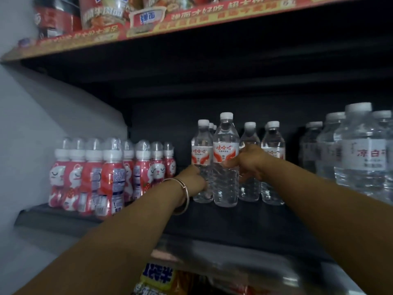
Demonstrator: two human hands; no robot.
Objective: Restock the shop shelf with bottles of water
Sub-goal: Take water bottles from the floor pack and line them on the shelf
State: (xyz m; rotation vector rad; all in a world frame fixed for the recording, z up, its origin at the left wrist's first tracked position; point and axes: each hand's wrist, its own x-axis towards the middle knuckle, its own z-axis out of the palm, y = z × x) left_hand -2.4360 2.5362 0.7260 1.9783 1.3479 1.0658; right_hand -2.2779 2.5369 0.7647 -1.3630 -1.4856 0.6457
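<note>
both hands on the shelf [244, 222]: left hand [192, 179] gripping one water bottle [202, 165] low down, right hand [248, 162] wrapped round the front bottle [225, 167] at label ht. full, prob heavy-ish; thin plastic w/ slick wrap, so hold mid-body.

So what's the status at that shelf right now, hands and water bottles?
Left hand on left clear plastic water bottle; right hand gripping taller front water bottle. Both upright on dark shelf. Red cat-print drink bottles stand clear, left.
</note>
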